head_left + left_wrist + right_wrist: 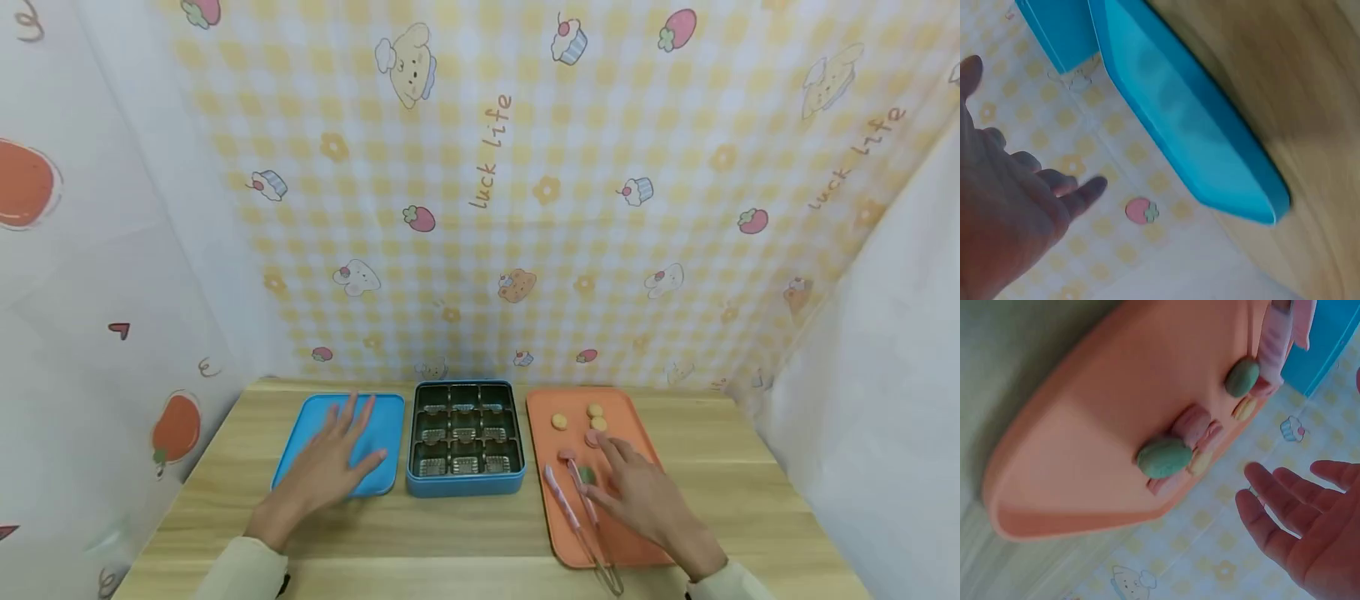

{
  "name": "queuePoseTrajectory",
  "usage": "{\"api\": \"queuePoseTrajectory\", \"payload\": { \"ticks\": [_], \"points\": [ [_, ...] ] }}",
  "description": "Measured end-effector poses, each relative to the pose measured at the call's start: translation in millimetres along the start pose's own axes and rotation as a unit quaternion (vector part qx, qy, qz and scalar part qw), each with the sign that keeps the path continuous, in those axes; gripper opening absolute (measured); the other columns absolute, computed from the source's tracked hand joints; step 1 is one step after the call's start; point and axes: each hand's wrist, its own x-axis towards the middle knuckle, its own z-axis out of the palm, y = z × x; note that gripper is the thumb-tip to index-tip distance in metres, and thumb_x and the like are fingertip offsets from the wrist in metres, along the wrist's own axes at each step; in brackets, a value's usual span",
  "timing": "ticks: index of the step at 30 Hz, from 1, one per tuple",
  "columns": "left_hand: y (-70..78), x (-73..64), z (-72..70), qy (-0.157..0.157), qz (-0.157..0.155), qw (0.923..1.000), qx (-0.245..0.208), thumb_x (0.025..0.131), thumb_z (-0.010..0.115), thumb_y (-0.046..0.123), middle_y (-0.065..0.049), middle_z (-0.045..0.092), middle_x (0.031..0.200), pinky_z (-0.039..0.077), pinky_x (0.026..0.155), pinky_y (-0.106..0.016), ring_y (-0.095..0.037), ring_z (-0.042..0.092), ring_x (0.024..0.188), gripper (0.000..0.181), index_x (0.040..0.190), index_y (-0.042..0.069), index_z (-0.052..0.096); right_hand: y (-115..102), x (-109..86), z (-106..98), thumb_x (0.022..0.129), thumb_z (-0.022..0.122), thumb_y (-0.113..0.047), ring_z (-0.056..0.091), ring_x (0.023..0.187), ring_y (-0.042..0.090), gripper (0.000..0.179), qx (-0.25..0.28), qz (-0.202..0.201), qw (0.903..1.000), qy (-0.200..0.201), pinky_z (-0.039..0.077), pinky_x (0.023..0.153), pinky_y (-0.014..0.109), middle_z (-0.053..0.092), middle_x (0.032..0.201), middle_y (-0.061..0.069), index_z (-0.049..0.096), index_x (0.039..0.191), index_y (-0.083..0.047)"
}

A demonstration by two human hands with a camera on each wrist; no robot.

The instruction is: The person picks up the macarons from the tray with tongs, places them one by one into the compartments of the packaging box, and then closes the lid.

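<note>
My left hand [330,467] hovers above the blue lid [386,425], its fingers spread and holding nothing. In the left wrist view, that hand is apart from the lid [1210,162]. Over the orange tray [622,404], my right hand [645,496] has its fingers extended and grips nothing. Beneath and around it on the tray are yellow macarons [559,422], pink macarons [1191,424] and green macarons [1164,458]. A pair of tongs [562,500] with pale pink arms lies on the tray, left of my right hand, partly over the front rim.
Between lid and tray stands a blue tin [465,487] with a divided insert [465,435] of several compartments. All rest on a wooden table [450,533]. A patterned cloth [465,292] hangs behind the table, with pale cloth at both sides.
</note>
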Motion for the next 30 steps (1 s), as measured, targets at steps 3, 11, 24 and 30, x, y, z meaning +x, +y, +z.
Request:
{"api": "queuePoseTrajectory", "payload": {
  "ticks": [3, 11, 24, 30],
  "points": [
    [2.8, -0.1, 9.0, -0.004, 0.003, 0.9987, -0.051, 0.101, 0.046, 0.056, -0.020, 0.004, 0.165, 0.025, 0.106, -0.074, -0.052, 0.012, 0.146, 0.082, 0.161, 0.015, 0.008, -7, -8.4, 3, 0.086, 0.072, -0.050, 0.063, 0.069, 0.014, 0.084, 0.022, 0.036, 0.9985, -0.036, 0.045, 0.051, 0.027, 0.055, 0.136, 0.025, 0.039, 0.152, -0.010],
    [14.5, 7.1, 29.1, 0.004, 0.001, 0.9888, -0.149, 0.103, 0.054, 0.035, -0.019, 0.021, 0.162, 0.029, 0.115, -0.055, -0.040, 0.029, 0.146, 0.075, 0.158, 0.002, 0.015, -25, -30.3, 15, 0.085, 0.072, -0.053, 0.056, 0.056, 0.011, 0.076, 0.047, 0.101, 0.9906, -0.079, 0.047, 0.049, 0.030, 0.068, 0.099, 0.012, 0.054, 0.134, 0.004],
    [31.1, 28.4, 46.1, 0.022, -0.059, 0.9774, -0.202, 0.101, 0.055, 0.013, -0.022, 0.067, 0.109, 0.047, 0.059, -0.027, -0.014, 0.055, 0.068, 0.057, 0.148, -0.013, 0.033, -38, -37.0, 27, 0.081, 0.079, -0.044, 0.041, 0.051, 0.010, 0.041, 0.041, 0.124, 0.9879, -0.083, 0.031, 0.048, 0.025, 0.043, 0.061, -0.005, 0.057, 0.095, -0.013],
    [33.8, 30.5, 55.3, -0.020, -0.069, 0.9760, -0.206, 0.105, 0.049, 0.015, -0.001, 0.042, 0.061, 0.034, 0.049, -0.026, -0.011, 0.036, 0.052, 0.056, 0.149, -0.013, 0.029, -40, -40.2, 33, 0.084, 0.077, -0.038, 0.039, 0.050, 0.009, 0.032, 0.039, 0.118, 0.9891, -0.078, 0.030, 0.047, 0.025, 0.042, 0.059, -0.008, 0.054, 0.092, -0.017]
  ]
}}
